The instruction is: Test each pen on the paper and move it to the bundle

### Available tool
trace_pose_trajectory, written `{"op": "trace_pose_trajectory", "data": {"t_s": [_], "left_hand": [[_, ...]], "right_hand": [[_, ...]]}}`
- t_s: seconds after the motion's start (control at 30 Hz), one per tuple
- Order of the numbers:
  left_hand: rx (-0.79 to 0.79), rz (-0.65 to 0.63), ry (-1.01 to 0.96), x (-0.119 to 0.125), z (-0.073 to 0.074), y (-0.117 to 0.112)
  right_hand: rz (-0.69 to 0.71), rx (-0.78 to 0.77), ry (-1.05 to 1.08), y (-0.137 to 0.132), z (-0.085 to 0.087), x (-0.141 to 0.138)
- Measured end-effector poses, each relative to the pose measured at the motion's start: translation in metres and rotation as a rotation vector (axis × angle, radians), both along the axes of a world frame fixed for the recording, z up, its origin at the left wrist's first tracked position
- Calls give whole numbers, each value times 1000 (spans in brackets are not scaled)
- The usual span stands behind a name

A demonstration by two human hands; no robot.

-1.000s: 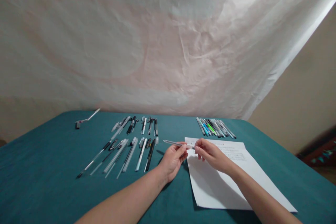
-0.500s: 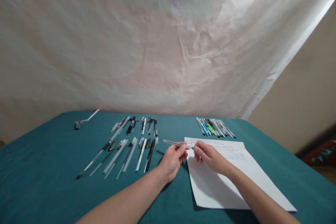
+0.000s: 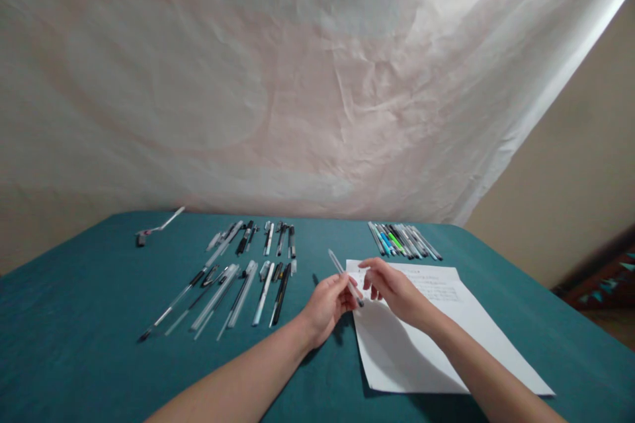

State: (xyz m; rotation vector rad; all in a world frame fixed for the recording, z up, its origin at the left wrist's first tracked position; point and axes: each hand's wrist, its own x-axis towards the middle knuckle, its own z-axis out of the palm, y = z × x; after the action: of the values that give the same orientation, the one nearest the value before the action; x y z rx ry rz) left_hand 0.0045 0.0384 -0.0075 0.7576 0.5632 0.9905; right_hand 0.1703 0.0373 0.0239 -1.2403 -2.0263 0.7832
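A clear-barrelled pen (image 3: 339,264) is pinched between the thumb and fingers of my left hand (image 3: 328,306). It slants, its dark end pointing down to the right over the edge of the paper (image 3: 441,344). Just right of the pen, my right hand (image 3: 391,287) hovers above the paper with its fingers loosely apart and nothing visible in them. Handwritten lines run across the upper part of the sheet, partly covered by this hand.
Left of my hands, disassembled pens, caps and refills lie in two rows (image 3: 258,294) on the green cloth (image 3: 89,304). A bundle of pens (image 3: 404,241) sits at the back right. Far left is a thin white object with a dark end (image 3: 161,228). A pale sheet hangs behind.
The pen has turned in my left hand from nearly level to steeply slanted. My right hand has come away from its end, and its fingers have spread.
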Motion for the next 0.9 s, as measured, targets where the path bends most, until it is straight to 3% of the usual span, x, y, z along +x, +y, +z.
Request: {"op": "trace_pose_trajectory", "data": {"t_s": [0.17,0.27,0.37,0.47,0.63,0.73,0.9], "left_hand": [[310,-126,337,3,4,-7],[480,-195,438,2,7,-13],[665,-173,569,0,10,-18],[936,-92,832,-3,11,-23],[1244,-105,1023,-4,5,-28],[1297,-119,1050,-3,3,-28],[1318,-150,1058,-3,6,-28]], "right_hand": [[112,196,-313,-10,8,-6],[38,262,-366,-9,15,-4],[-129,267,-227,-1,21,10],[-268,125,13,6,23,31],[-374,-27,181,-4,2,57],[-467,-52,256,-14,-14,69],[-493,-69,305,-21,-30,81]]}}
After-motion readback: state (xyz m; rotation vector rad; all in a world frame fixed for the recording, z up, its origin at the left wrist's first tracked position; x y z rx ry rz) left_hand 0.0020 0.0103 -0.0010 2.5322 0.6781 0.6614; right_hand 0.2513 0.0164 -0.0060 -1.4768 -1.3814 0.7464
